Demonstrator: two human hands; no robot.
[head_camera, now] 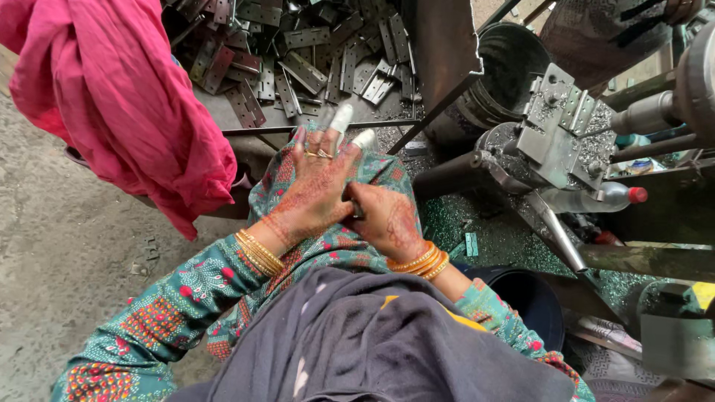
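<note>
Metal — a small piece, mostly hidden — was pinched in the closed grip of the right hand (387,219), pressed against the flat, open left hand (316,190), whose white-taped fingertips (341,117) seemed wrapped against sharp edges. Beyond the grip, a pile of flat metal brackets (298,59) lay on the table — within reach.
</note>
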